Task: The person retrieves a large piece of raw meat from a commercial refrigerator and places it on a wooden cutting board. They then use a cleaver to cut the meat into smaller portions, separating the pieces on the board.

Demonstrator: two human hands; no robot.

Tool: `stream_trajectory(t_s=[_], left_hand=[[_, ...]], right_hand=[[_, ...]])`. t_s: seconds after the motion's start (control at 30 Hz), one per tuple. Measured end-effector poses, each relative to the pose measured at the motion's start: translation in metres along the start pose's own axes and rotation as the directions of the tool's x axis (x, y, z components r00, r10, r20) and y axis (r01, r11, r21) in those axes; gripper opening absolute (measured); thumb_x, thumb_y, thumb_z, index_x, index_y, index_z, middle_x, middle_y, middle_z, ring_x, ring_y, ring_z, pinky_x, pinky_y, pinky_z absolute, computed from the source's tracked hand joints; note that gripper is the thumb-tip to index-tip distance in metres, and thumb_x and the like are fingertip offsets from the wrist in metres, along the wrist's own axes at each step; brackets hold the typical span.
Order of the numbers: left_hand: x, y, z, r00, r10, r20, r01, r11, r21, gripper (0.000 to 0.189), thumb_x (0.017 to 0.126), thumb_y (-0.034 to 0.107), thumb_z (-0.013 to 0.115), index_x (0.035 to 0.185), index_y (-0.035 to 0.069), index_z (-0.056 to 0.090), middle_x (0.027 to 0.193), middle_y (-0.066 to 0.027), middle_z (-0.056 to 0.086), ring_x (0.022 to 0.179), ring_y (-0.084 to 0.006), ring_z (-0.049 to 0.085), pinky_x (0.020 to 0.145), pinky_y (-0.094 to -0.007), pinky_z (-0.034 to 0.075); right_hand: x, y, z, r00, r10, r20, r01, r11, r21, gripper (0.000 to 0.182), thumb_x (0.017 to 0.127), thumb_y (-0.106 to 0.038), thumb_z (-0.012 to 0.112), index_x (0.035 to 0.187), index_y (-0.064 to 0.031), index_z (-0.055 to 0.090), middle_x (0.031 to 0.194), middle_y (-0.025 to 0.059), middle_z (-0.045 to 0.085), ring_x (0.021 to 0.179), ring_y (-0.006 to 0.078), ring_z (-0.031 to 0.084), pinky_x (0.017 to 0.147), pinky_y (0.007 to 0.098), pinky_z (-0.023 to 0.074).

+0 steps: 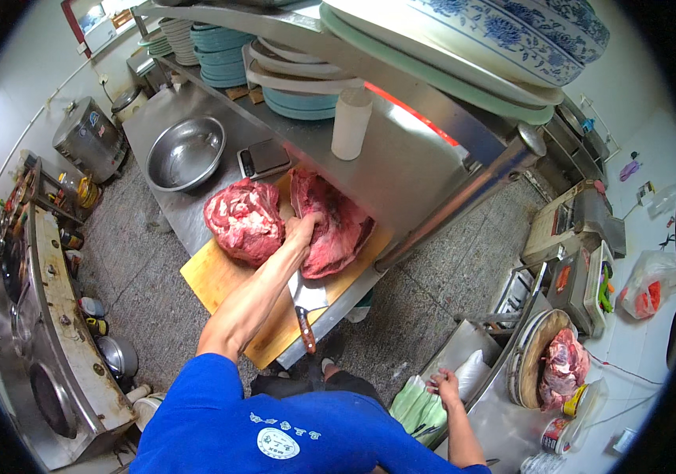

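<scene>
Two large pieces of raw red meat lie side by side on a wooden cutting board (213, 272), which rests on a steel table. My left hand (304, 228) grips the near edge of the right piece of meat (338, 237); the left piece (243, 222) sits just beside my wrist. Below the right piece lies a cleaver (306, 326) with a wooden handle, its blade partly under the meat. My right hand (446, 385) is away to the lower right, its fingers apart and holding nothing, above green-and-white bags.
A steel bowl (186, 154) and a kitchen scale (264, 159) stand behind the meat. Over the table runs a steel shelf with stacked plates, and a white cylinder container (352, 124) stands there. More meat (564, 367) lies on a round chopping block at right.
</scene>
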State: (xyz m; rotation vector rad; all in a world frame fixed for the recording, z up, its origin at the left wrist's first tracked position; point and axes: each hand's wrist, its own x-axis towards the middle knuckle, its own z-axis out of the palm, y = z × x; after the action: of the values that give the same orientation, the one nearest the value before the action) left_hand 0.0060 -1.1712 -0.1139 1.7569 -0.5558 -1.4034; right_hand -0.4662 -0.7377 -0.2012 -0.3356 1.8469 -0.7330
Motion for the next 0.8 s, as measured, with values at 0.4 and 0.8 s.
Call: stream_trajectory(t_s=[0.4, 0.8], left_hand=[[-0.161, -0.061, -0.188, 0.830, 0.293, 0.475, -0.105, 0.918, -0.383, 0.073, 0.066, 0.007, 0.067, 0.136, -0.002, 0.050, 0.123, -0.0093, 0.064, 0.109, -0.0202, 0.063, 0.101, -0.0376, 0.052], [-0.214, -0.095, -0.305, 0.841, 0.405, 0.360, -0.363, 0.914, -0.181, 0.087, 0.058, 0.021, 0.076, 0.138, -0.002, 0.051, 0.129, -0.0093, 0.062, 0.118, -0.0203, 0.060, 0.110, -0.0357, 0.044]], right_hand=[[-0.027, -0.151, 0.181, 0.768, -0.401, 0.499, 0.509, 0.855, -0.095, 0.055, 0.095, -0.013, 0.069, 0.143, -0.0008, 0.045, 0.126, 0.0167, 0.064, 0.100, 0.0199, 0.068, 0.075, 0.0310, 0.0561], [-0.184, -0.236, 0.429, 0.490, -0.213, 0.845, 0.404, 0.915, -0.004, 0.065, 0.084, -0.023, 0.082, 0.137, 0.0013, 0.055, 0.120, 0.0125, 0.071, 0.110, 0.0211, 0.068, 0.101, 0.0366, 0.0526]])
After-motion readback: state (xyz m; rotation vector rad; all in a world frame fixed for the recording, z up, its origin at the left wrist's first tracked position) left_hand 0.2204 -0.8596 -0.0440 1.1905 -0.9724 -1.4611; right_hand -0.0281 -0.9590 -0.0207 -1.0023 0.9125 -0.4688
